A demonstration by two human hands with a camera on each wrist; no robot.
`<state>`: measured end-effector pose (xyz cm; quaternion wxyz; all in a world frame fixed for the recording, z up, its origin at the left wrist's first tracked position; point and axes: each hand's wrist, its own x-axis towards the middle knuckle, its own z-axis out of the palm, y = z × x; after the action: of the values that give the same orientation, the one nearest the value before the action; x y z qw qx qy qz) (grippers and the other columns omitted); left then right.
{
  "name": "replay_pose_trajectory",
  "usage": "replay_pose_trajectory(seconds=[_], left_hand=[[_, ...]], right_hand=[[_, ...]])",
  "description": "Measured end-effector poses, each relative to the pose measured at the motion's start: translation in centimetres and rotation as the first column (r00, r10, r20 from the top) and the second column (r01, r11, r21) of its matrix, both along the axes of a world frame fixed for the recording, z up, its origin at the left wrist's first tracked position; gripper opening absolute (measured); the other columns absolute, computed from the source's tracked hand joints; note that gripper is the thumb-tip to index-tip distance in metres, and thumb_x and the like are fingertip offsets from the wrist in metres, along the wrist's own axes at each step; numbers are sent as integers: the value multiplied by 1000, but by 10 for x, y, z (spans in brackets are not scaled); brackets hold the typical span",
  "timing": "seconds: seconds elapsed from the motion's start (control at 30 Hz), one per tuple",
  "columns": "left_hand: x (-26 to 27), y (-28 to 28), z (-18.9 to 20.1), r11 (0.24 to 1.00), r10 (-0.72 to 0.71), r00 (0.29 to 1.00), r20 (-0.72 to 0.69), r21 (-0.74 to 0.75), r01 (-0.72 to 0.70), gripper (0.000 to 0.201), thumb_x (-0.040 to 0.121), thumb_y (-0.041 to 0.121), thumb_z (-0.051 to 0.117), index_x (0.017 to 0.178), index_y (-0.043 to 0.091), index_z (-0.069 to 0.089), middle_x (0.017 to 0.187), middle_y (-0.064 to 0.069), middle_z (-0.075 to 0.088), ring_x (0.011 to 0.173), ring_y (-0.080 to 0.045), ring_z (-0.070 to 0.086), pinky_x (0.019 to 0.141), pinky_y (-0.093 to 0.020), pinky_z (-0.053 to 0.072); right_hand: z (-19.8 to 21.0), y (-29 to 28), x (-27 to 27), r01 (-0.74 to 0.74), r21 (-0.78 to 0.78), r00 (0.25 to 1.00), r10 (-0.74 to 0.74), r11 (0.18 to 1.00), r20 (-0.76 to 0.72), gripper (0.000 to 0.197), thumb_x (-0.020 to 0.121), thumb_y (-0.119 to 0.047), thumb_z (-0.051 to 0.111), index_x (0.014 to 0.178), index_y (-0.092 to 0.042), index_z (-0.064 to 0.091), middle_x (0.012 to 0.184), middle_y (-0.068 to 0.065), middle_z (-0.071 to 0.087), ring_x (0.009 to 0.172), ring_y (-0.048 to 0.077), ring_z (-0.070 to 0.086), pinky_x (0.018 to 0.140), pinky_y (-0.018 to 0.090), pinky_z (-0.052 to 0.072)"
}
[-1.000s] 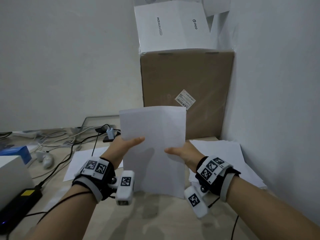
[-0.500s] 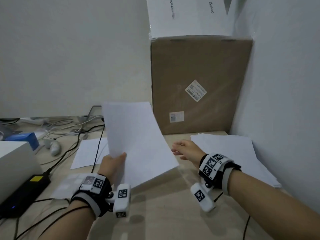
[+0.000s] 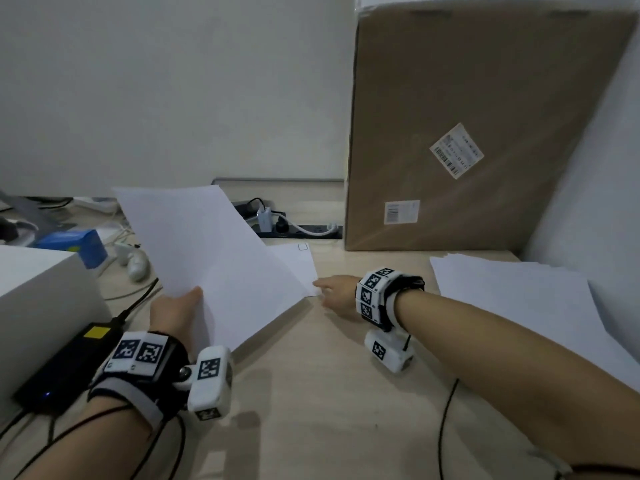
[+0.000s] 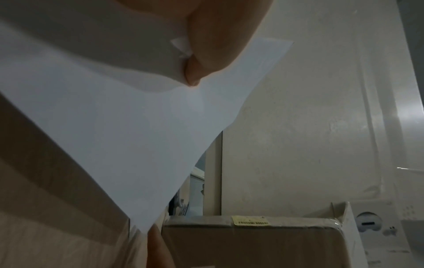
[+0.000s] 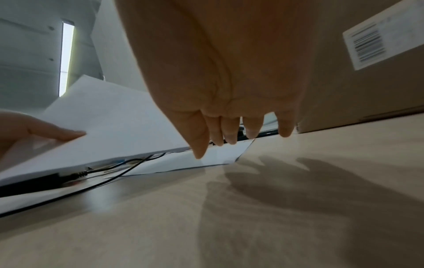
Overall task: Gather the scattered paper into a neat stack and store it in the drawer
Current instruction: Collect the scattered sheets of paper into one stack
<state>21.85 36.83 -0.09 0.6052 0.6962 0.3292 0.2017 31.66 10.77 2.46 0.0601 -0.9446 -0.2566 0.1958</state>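
Note:
My left hand pinches a small stack of white paper by its near left edge and holds it tilted above the desk; the left wrist view shows the thumb pressed on the stack. My right hand reaches left with straight fingers, just above the corner of a loose sheet lying flat on the desk. A spread pile of sheets lies at the right by the wall. No drawer is in view.
A tall cardboard box stands at the back right. A power strip with plugs and cables lies behind the loose sheet. At the left are a white box, a black power adapter and a blue box.
My right hand let go of the stack and moved left and down toward the loose sheet on the desk. The left hand alone now carries the stack, swung to the left.

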Motion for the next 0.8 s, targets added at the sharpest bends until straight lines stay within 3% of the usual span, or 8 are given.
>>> replay_pose_trajectory(seconds=[0.07, 0.17, 0.33, 0.4, 0.47, 0.57, 0.7, 0.8], left_hand=[[2, 2, -1, 1000, 10, 1000, 12, -14, -9, 41, 92, 17, 59, 123, -10, 57, 120, -22, 61, 111, -34, 57, 85, -33, 38], [-1, -3, 1, 998, -23, 999, 22, -53, 24, 36, 93, 14, 58, 118, -11, 58, 105, -17, 60, 94, -26, 54, 80, -31, 37], [-2, -3, -7, 989, -50, 998, 34, -141, 54, 25, 74, 22, 69, 90, 4, 62, 113, -23, 64, 97, -30, 59, 95, -44, 46], [-3, -5, -11, 985, -79, 997, 4, -156, 79, 15, 79, 20, 68, 81, 10, 58, 111, -18, 64, 104, -32, 60, 96, -44, 46], [-5, -10, -15, 983, -88, 996, 13, -163, 89, 7, 87, 12, 63, 87, 5, 60, 106, -14, 63, 107, -34, 60, 93, -41, 45], [-11, -26, -17, 972, -102, 994, 37, -207, 107, 28, 87, 10, 63, 111, -4, 61, 114, -15, 64, 104, -31, 60, 96, -40, 43], [-24, -49, -20, 969, -132, 991, 17, -207, 133, 33, 86, 13, 63, 113, -5, 60, 114, -20, 64, 103, -33, 60, 97, -42, 44], [-33, -58, -25, 963, -192, 981, -14, -194, 186, 40, 68, 24, 68, 97, -2, 62, 109, -21, 66, 101, -36, 62, 96, -46, 46]], right_hand=[[-1, 11, 6, -22, -39, 1000, 21, 999, -11, 55, 101, -29, 38, 151, -13, 21, 158, 4, 21, 145, 22, 21, 116, 31, 17], [-8, 17, 10, -70, -148, 998, 68, 987, -17, 50, 97, -28, 46, 142, -8, 38, 146, 14, 41, 134, 32, 39, 111, 43, 32], [5, -7, -9, -103, -245, 995, 99, 964, -32, 41, 98, -28, 44, 135, -12, 50, 138, 8, 51, 124, 28, 49, 106, 38, 39], [8, -25, -23, -92, -262, 994, 74, 961, -78, 42, 97, -35, 46, 129, -9, 56, 133, 8, 56, 121, 28, 52, 105, 39, 40], [11, -43, -44, -87, -236, 990, 57, 968, -132, 44, 95, -40, 48, 119, -7, 62, 121, 8, 64, 111, 27, 58, 101, 40, 43], [16, -67, -81, -122, -165, 971, 83, 979, -225, 40, 94, -44, 48, 104, -10, 66, 93, -3, 64, 87, 16, 58, 91, 35, 44], [14, -86, -116, 23, -20, 948, -28, 1000, -316, 36, 92, -37, 54, 123, -21, 60, 108, -8, 70, 91, 7, 68, 102, 27, 42], [18, -96, -113, 145, 64, 976, -132, 987, -174, 31, 92, -25, 56, 121, -15, 63, 115, 0, 67, 104, 15, 66, 99, 29, 46]])
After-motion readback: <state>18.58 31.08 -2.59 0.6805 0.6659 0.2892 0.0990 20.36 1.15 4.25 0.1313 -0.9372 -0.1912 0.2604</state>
